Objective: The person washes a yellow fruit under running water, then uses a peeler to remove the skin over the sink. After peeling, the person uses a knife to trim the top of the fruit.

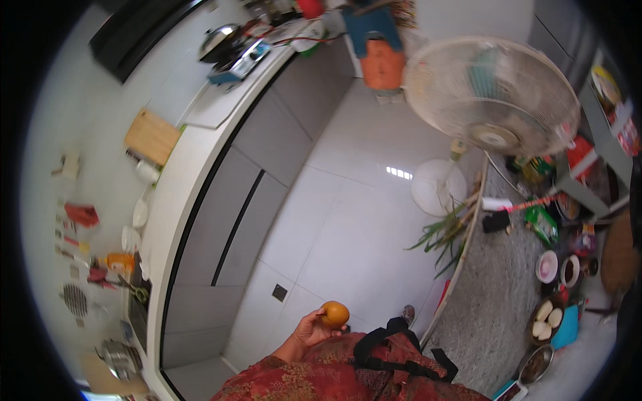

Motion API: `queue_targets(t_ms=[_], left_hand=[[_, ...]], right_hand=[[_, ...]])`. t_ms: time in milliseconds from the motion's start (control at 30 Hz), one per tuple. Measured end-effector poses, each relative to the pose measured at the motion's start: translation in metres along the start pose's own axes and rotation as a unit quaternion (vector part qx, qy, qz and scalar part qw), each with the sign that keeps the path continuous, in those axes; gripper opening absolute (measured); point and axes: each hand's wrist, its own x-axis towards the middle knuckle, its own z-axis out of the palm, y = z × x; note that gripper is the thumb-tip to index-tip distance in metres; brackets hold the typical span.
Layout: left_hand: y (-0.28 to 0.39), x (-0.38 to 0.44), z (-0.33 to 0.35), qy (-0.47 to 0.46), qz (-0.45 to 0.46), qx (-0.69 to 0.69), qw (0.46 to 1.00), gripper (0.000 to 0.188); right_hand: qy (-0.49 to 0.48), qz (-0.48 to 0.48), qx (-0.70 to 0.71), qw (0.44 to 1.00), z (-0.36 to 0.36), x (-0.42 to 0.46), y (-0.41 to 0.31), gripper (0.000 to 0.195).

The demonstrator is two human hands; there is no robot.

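Observation:
My left hand [310, 330] holds a round golden-brown fruit [335, 315], perhaps a pear, in front of my body. Its fingers wrap the near-left side of the fruit, and a dark stem or tip shows beside the thumb. Out of view is my right hand. Red patterned clothing [296, 377] with black straps [373, 351] fills the bottom of the picture. Beyond the fruit lies the pale tiled floor [321, 215], with a dark square drain [279, 292] set in it.
On the left, a white counter [173, 185] runs over grey cabinets [215, 210]; a cutting board [152, 136] leans there. A standing fan [491, 97] rises at upper right. Spring onions [451, 233] overhang the grey stone-look table [471, 295], which holds bowls [546, 266] and a green packet [541, 224].

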Motion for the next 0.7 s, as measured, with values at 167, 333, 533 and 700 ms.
queue_targets(t_ms=[167,333,533,700], left_hand=[[0.015,-0.070,-0.046,-0.035,0.087,-0.047,0.995,0.053],[0.045,-0.189,-0.128,0.003,0.224,-0.087,0.971,0.053],[0.048,-0.339,-0.222,0.082,0.442,-0.177,0.876,0.051],[0.012,-0.407,-0.272,0.132,0.561,-0.242,0.781,0.051]], right_hand=[[0.045,-0.118,-0.016,0.992,-0.022,0.033,-0.127,0.035],[0.027,-0.222,-0.044,0.974,-0.008,0.034,-0.291,0.041],[-0.073,-0.313,-0.068,0.945,0.049,0.000,-0.464,0.048],[-0.166,-0.357,-0.092,0.915,0.084,-0.036,-0.555,0.054]])
